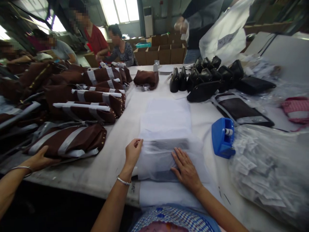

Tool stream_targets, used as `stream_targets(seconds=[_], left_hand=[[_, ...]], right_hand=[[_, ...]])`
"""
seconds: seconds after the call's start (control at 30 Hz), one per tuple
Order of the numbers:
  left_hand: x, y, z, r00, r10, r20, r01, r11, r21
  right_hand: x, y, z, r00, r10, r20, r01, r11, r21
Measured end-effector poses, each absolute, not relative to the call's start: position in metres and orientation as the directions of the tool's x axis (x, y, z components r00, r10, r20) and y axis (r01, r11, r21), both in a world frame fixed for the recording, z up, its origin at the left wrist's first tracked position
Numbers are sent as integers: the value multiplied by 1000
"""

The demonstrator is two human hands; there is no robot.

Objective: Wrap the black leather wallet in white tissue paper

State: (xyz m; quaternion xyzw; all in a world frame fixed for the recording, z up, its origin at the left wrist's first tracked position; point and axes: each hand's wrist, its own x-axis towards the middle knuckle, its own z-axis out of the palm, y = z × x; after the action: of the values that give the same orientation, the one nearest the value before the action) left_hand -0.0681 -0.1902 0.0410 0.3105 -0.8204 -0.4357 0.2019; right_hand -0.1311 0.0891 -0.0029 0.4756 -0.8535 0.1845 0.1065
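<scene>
In front of me a thin white translucent sheet [154, 161] covers a flat dark item, whose kind I cannot make out through it. My left hand [133, 154], with a bangle at the wrist, is closed in a pinch at the sheet's left edge. Spread flat over the covered item is my right hand [185, 167], fingers stretched out and pressing on the sheet. A stack of white sheets [166, 117] lies just beyond, and more white sheet shows below the dark item.
A co-worker's hand [42, 160] touches a brown bag [79, 140] with tape strips at left. Behind it, several brown bags [96, 96] are lined up. At right are a blue tape dispenser [220, 137], a plastic bag of small packets [265, 174] and black pouches [205, 77]. People stand beyond.
</scene>
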Motion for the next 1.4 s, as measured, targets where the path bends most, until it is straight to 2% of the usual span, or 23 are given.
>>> stream_targets(seconds=[0.07,0.13,0.2,0.27,0.37,0.5,0.6,0.7,0.83,1.17,1.23,1.4], left_hand=[[-58,-185,54,-682,-693,235,-336,582,741],[-51,-172,67,-760,-545,354,-277,764,583],[-49,-155,74,-897,-304,320,-137,881,454],[-50,-139,73,-965,-144,221,-44,915,402],[-55,-126,64,-977,-162,138,-94,911,401],[-58,-129,59,-978,-177,111,-109,885,452],[-60,-132,59,-977,-145,157,-50,867,496],[-60,-132,55,-960,-130,247,17,857,516],[-59,-130,49,-944,-79,321,86,879,469],[-61,-131,46,-945,-53,323,81,917,390],[-62,-130,47,-944,-41,329,89,924,371],[-62,-130,46,-914,-34,405,128,922,367]], right_hand=[[-131,88,-2,-529,-771,354,-849,482,-218],[-130,88,0,-527,-771,358,-850,479,-220],[-130,88,1,-523,-769,369,-853,474,-220],[-131,89,2,-529,-759,380,-849,477,-228],[-136,89,5,-564,-729,388,-826,504,-252],[-151,87,13,-591,-681,433,-806,521,-281],[-162,85,22,-595,-655,465,-803,506,-315],[-172,86,33,-605,-665,438,-796,494,-351],[-182,88,49,-635,-699,329,-765,511,-391],[-198,88,69,-583,-796,164,-776,486,-401],[-198,89,70,-571,-804,163,-787,481,-386],[-196,90,58,-543,-793,277,-823,435,-366]])
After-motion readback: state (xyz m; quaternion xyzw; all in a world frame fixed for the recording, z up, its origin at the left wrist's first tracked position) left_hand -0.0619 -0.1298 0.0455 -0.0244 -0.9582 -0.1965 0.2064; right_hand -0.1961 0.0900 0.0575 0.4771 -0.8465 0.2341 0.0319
